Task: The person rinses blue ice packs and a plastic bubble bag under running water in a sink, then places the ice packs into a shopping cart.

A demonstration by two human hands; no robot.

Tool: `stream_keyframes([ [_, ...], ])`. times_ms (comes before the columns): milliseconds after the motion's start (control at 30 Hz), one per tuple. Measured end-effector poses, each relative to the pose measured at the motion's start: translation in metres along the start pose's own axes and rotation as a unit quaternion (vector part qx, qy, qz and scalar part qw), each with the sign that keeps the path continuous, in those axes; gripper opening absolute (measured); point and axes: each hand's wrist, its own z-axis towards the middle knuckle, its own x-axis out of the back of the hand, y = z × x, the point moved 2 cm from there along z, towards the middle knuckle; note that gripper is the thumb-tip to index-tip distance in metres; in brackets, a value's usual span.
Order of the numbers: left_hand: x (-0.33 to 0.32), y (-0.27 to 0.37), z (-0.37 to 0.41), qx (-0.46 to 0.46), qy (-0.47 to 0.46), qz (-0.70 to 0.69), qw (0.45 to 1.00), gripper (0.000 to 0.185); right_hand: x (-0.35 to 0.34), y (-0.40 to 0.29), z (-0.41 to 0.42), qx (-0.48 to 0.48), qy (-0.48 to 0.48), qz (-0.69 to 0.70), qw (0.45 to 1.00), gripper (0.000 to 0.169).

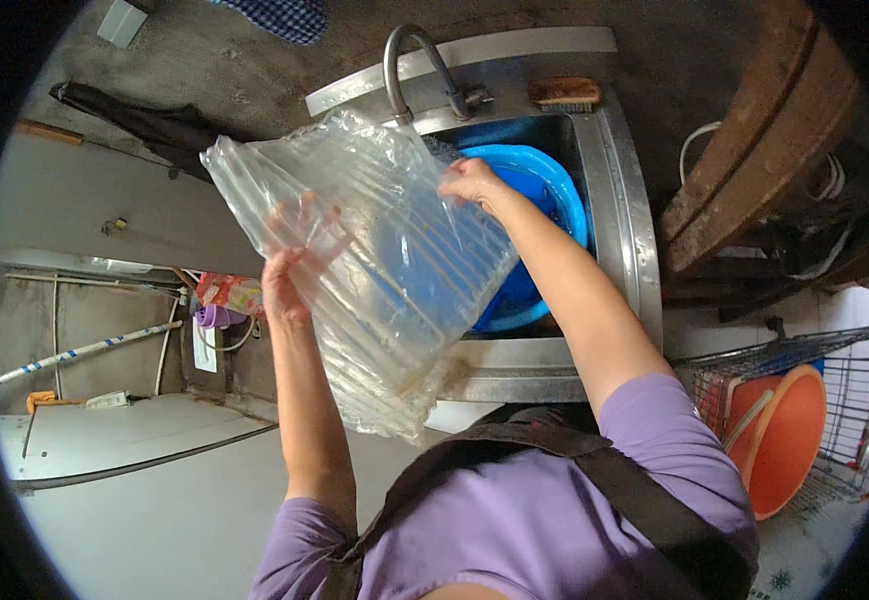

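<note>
A large clear plastic bag (397, 262) with ribbed, wrinkled walls is held up between my hands, over the front left of a metal sink (614, 232). My left hand (288, 289) grips its left edge, and the fingers show blurred through the film. At the bag's upper right side, my right hand (472, 182) pinches the plastic. Behind the bag, a bright blue basin (571, 187) sits in the sink with darker blue material (513, 292) inside it. The bag hides the basin's left part.
A curved metal faucet (392, 71) rises behind the bag. A wooden scrub brush (566, 91) rests on the sink's back ledge. To the right stand a rusty beam (761, 142), a black wire rack (851, 397) and an orange basin (787, 442). A white appliance-like surface (157, 517) lies at left.
</note>
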Motion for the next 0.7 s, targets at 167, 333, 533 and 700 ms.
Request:
stream_keyframes([
  [167, 0.033, -0.034, -0.002, -0.032, 0.052, -0.056, 0.997, 0.060, -0.003, -0.035, 0.026, 0.032, 0.054, -0.252, 0.966, 0.031],
  [333, 0.056, -0.069, 0.014, -0.029, 0.080, -0.132, 0.988, 0.068, 0.027, -0.079, 0.014, 0.100, 0.077, -0.338, 0.933, 0.031],
  [533, 0.057, -0.120, 0.023, -0.015, 0.116, -0.218, 0.969, 0.071, 0.037, -0.109, 0.010, 0.174, 0.097, -0.449, 0.871, 0.027],
  [700, 0.021, -0.183, 0.025, 0.031, 0.147, -0.337, 0.929, 0.067, 0.065, -0.154, -0.017, 0.167, 0.084, -0.529, 0.828, 0.026],
])
